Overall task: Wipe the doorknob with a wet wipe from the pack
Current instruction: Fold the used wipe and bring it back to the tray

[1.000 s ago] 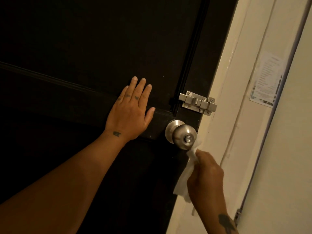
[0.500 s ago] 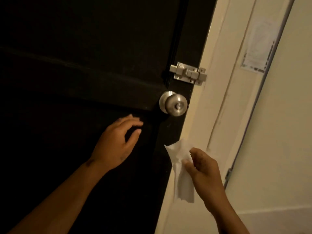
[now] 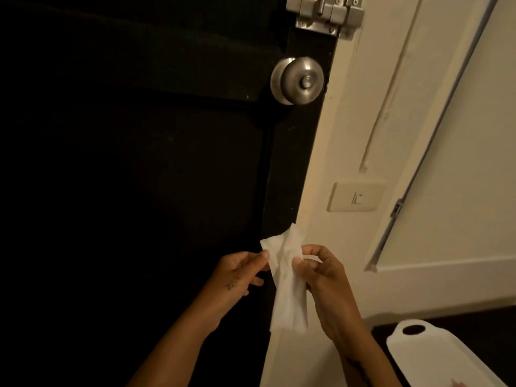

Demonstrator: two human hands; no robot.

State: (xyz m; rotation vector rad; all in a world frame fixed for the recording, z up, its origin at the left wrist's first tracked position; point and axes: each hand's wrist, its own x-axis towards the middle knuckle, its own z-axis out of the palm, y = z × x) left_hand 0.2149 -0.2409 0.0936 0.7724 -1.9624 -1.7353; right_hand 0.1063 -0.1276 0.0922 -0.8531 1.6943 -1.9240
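A round silver doorknob (image 3: 299,80) sits on the dark door (image 3: 139,163) near its right edge, high in the view. Well below it, a white wet wipe (image 3: 287,286) hangs crumpled between both hands. My left hand (image 3: 237,275) pinches the wipe's upper left corner. My right hand (image 3: 321,277) pinches its upper right edge. Both hands are away from the knob. The pack is not in view.
A silver slide bolt (image 3: 326,15) is fixed above the knob. The cream door frame (image 3: 315,177) runs down the right, with a wall socket plate (image 3: 356,196) beside it. A white plastic tray with a handle hole (image 3: 435,356) sits at bottom right.
My right hand pulled the wipe off the knob and down. My left hand left the door and took hold of the wipe. The view tilted down.
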